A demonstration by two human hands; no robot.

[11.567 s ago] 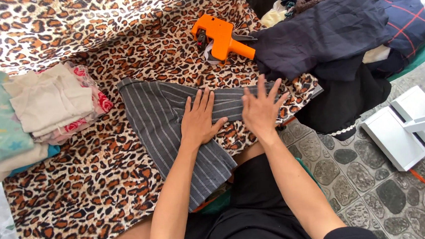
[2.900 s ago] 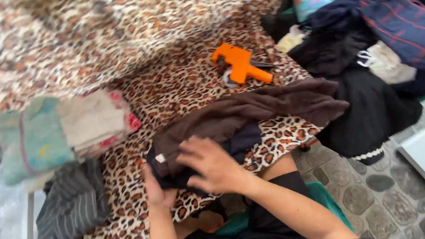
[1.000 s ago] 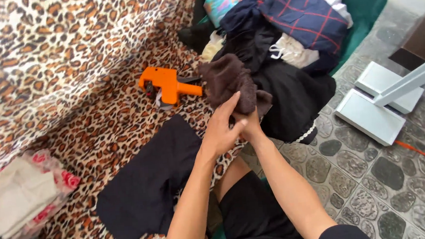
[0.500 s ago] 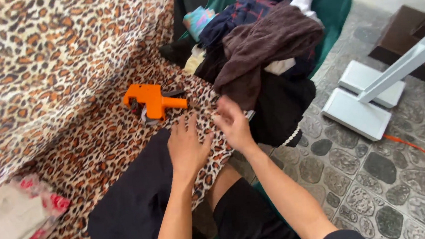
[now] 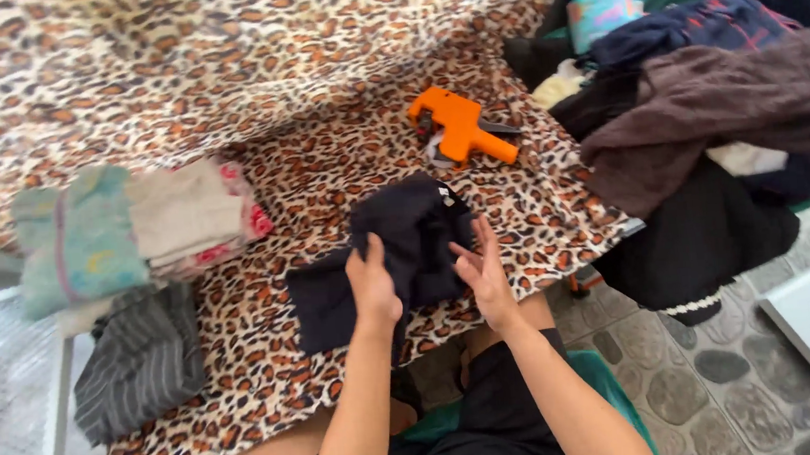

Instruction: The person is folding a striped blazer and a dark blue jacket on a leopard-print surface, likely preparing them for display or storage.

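Left hand [image 5: 373,291] pinches the black garment [image 5: 397,252] at frame centre on the leopard-print tabletop [image 5: 273,379], right hand [image 5: 484,274] open beside it (just brushing the cloth), so a one-sided grip could let the bunched fabric slump off the near edge.

Count: two hands, left hand [image 5: 374,287] and right hand [image 5: 484,274]; one black garment [image 5: 406,246]; one orange tagging gun [image 5: 460,127]; one striped grey garment [image 5: 139,360].
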